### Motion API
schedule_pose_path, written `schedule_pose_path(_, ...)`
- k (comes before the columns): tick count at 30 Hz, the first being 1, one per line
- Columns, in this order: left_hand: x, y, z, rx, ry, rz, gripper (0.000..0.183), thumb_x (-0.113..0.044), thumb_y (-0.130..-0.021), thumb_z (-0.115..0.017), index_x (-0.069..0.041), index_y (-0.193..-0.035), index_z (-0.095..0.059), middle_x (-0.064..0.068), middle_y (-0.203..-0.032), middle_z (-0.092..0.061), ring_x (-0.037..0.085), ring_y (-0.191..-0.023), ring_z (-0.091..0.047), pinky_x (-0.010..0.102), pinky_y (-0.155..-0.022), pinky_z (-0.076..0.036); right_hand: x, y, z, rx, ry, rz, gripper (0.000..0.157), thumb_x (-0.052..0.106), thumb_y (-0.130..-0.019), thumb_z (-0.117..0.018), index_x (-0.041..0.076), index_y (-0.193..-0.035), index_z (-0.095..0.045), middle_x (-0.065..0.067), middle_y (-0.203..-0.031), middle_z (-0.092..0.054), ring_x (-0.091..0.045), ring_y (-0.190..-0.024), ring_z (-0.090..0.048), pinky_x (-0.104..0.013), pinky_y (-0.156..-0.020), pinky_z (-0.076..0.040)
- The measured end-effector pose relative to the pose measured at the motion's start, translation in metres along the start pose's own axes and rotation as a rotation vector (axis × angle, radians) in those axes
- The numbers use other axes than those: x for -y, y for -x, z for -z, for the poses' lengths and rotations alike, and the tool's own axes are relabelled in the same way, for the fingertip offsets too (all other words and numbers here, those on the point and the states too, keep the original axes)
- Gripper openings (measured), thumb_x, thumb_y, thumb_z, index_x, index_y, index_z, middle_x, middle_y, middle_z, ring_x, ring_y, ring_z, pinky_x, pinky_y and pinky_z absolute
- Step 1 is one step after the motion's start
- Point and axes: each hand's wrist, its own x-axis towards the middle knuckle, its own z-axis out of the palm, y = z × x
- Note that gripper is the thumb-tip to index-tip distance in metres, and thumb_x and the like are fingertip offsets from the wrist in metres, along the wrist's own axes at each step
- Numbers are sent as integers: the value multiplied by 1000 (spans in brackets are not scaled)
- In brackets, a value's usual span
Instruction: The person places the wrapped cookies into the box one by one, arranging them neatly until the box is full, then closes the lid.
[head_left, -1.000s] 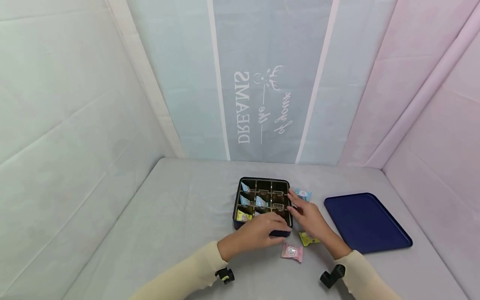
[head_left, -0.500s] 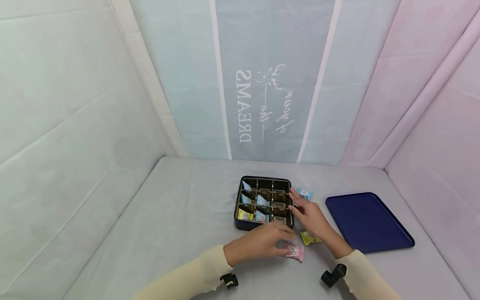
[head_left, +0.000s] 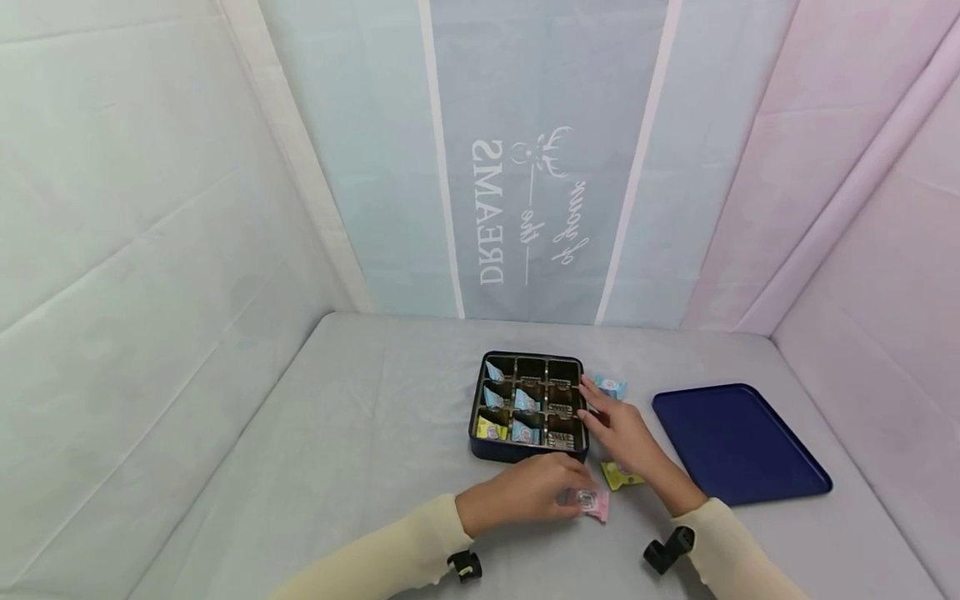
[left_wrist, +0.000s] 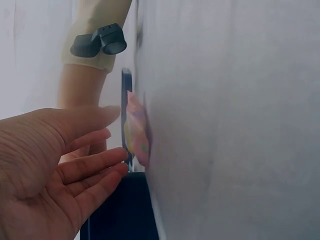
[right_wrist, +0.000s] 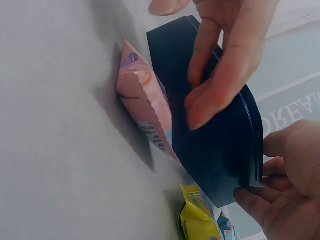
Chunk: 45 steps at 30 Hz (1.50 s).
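Note:
My left hand (head_left: 525, 496) hovers over a pink wrapped candy (head_left: 592, 502) on the table, in front of the box. In the left wrist view its thumb and fingers are parted, with the pink candy just beyond the fingertips. My right hand (head_left: 626, 433) rests its fingertips against the right side of a dark blue divided box (head_left: 502, 451). Inside the box, blue wrapped candies (head_left: 527, 400) sit in the left and middle columns. A yellow candy (head_left: 491, 430) occupies the front left compartment.
Beside the right hand lies a loose yellow candy (head_left: 618, 477), partly under the wrist. Another blue candy (head_left: 611, 387) lies beyond that hand, right of the box. A flat dark blue lid (head_left: 742, 446) is farther right. Fabric walls enclose the table at the back and sides.
My left hand has moved from the box's front edge toward me and right, down to the pink candy. The front middle blue candy now shows fully. My right hand stays at the box.

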Motion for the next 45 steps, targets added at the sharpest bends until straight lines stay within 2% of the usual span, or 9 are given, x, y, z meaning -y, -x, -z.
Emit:
schedule_pose_path(3,1,0,-3,1,-6,-6,33,-27,-94,-76,-20,-126,-74,-8,-119,-68,-2,-109,-59,10,-96,-44,0,-1,0,2,0,-4,50,11,-100,-66,-5,-145,-51,-18,-156,-42,-14,-82,-66,-22,-61,-48)
schedule_pose_path(9,3,0,-9,-14,-4,-6,32,-25,-92,-77,-22,-124,-75,-10,-116,-68,-4,-106,-58,9,-93,-44,0,-2,1,31,-17,-16,51,16,-102,-63,-4,-147,-48,-19,-157,-39,-8,-64,-55,-23,-57,-46)
schedule_pose_path(14,3,0,-11,-8,-8,-6,33,-27,-92,-78,-23,-124,-74,-12,-114,-68,-5,-103,-57,8,-90,-44,-1,-3,1,16,-3,-4,51,14,-101,-64,-4,-146,-49,-19,-156,-40,-6,-76,-62,-23,-61,-48)
schedule_pose_path(19,4,1,-14,-17,-18,1,32,-28,-91,-79,-25,-123,-75,-13,-115,-68,-5,-104,-58,8,-91,-45,0,-3,1,37,-25,-13,52,13,-102,-64,-5,-147,-48,-19,-158,-39,-5,-57,-47,-24,-55,-45)
schedule_pose_path(22,4,2,-15,-31,-12,-4,30,-26,-92,-78,-25,-123,-75,-13,-114,-68,-5,-104,-58,8,-89,-45,0,-2,2,44,-28,-24,52,14,-102,-64,-3,-148,-48,-17,-158,-38,-4,-53,-40,-24,-54,-43)
schedule_pose_path(27,4,2,-16,-40,-7,-18,30,-24,-92,-78,-25,-122,-76,-13,-112,-67,-7,-101,-57,6,-84,-45,-1,-2,1,45,-20,-30,52,14,-101,-64,-2,-148,-48,-16,-159,-38,-4,-51,-38,-24,-51,-41)
schedule_pose_path(33,4,2,-15,-41,-9,-23,32,-25,-90,-80,-23,-121,-76,-12,-111,-67,-7,-101,-57,6,-88,-44,-1,-2,1,36,-15,-24,52,14,-101,-64,-2,-148,-49,-16,-158,-39,-3,-59,-48,-23,-58,-46)
schedule_pose_path(41,5,0,-15,-51,-23,-17,27,-19,-92,-76,-21,-119,-77,-11,-112,-69,-4,-101,-59,8,-88,-45,-1,-2,1,36,2,-29,52,13,-101,-64,-2,-148,-48,-17,-158,-39,-16,-88,-67,-25,-66,-50)
schedule_pose_path(45,5,0,-16,-44,-36,-15,26,-18,-92,-76,-21,-118,-78,-10,-111,-69,-4,-101,-60,9,-87,-46,-2,-2,0,34,-5,-36,52,14,-101,-64,-2,-148,-48,-16,-158,-39,-11,-80,-63,-24,-64,-49)
